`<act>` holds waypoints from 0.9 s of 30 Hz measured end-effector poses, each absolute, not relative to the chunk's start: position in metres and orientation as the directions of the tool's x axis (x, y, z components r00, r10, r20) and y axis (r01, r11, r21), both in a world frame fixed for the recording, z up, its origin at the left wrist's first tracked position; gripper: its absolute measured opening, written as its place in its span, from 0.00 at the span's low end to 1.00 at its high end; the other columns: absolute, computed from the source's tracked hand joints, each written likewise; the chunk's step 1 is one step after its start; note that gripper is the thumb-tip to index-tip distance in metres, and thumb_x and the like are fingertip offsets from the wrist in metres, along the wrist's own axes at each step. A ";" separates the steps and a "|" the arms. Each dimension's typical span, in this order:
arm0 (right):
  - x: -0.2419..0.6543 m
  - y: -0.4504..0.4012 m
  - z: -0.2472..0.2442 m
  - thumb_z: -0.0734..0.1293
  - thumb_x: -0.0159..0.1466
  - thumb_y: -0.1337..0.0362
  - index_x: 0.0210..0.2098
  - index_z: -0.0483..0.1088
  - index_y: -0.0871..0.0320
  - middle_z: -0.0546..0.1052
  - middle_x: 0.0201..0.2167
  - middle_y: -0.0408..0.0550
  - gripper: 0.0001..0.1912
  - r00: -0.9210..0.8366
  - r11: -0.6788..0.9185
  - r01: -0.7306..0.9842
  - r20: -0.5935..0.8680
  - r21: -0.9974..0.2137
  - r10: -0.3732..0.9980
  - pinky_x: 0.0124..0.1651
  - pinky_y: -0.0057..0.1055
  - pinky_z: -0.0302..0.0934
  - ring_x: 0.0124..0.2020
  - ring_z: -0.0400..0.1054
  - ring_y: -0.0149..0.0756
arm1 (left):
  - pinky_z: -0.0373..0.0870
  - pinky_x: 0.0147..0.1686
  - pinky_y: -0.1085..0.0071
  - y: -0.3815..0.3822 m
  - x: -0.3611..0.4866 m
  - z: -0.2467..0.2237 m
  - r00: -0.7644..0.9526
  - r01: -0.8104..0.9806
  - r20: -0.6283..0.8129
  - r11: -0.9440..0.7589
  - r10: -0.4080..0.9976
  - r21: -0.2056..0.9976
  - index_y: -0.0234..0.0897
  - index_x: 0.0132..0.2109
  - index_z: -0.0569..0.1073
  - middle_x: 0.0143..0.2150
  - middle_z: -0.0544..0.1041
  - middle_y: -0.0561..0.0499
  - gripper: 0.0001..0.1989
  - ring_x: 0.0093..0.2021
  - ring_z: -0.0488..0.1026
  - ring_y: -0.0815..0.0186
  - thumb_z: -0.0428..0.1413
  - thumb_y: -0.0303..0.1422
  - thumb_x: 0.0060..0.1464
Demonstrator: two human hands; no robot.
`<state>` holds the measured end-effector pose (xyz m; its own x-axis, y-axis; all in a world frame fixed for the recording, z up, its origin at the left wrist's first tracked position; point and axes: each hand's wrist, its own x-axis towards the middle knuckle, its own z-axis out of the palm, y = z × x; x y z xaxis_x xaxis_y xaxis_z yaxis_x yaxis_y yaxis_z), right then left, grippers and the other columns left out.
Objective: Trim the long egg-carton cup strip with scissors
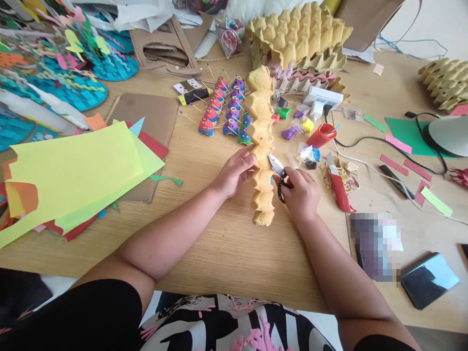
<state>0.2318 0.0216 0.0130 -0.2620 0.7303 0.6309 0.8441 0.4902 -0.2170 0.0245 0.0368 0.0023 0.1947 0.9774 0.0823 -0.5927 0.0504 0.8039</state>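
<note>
Egg-carton strip (261, 126) lengthwise over desk (215, 253), left hand (236, 171) clamped on its left edge, presumably to steady it. Right hand (302, 191) closed around scissors (277, 165), blades at right edge. Painted cups (211, 115) beyond, likely set back for elbow room.

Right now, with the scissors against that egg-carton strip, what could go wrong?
The scissors might slip across the egg-carton strip and nick the left hand, which grips it opposite the blades. The right hand could perhaps brush the red-handled knife lying nearby, its blade apparently bare.
</note>
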 end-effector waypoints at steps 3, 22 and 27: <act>0.232 0.022 0.012 0.65 0.73 0.49 0.39 0.78 0.54 0.74 0.23 0.43 0.17 -0.234 0.484 0.829 0.612 -0.280 0.756 0.32 0.32 0.54 0.26 0.64 0.34 | 0.77 0.38 0.67 0.037 0.024 0.002 0.193 -0.582 0.072 0.055 0.978 0.811 0.46 0.57 0.79 0.46 0.85 0.50 0.28 0.40 0.83 0.61 0.67 0.53 0.54; 0.236 0.026 0.009 0.69 0.70 0.45 0.42 0.77 0.54 0.73 0.24 0.43 0.19 -0.253 0.522 0.777 0.585 -0.351 0.771 0.33 0.33 0.56 0.27 0.64 0.35 | 0.76 0.54 0.54 0.033 0.023 0.014 0.181 -0.640 0.000 0.118 0.983 0.759 0.46 0.52 0.81 0.49 0.85 0.48 0.25 0.60 0.78 0.45 0.67 0.53 0.52; 0.235 0.025 0.010 0.66 0.72 0.44 0.42 0.78 0.54 0.74 0.25 0.44 0.20 -0.291 0.523 0.818 0.610 -0.241 0.737 0.34 0.33 0.57 0.28 0.66 0.36 | 0.77 0.51 0.57 0.033 0.022 0.012 0.215 -0.696 -0.038 0.180 0.976 0.695 0.48 0.60 0.77 0.49 0.86 0.50 0.26 0.59 0.80 0.48 0.66 0.47 0.56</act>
<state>0.2346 0.0252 0.0096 -0.2911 0.7369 0.6101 0.8176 0.5227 -0.2413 0.0224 0.0333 0.0124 0.2153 0.9758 -0.0375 -0.6963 0.1803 0.6947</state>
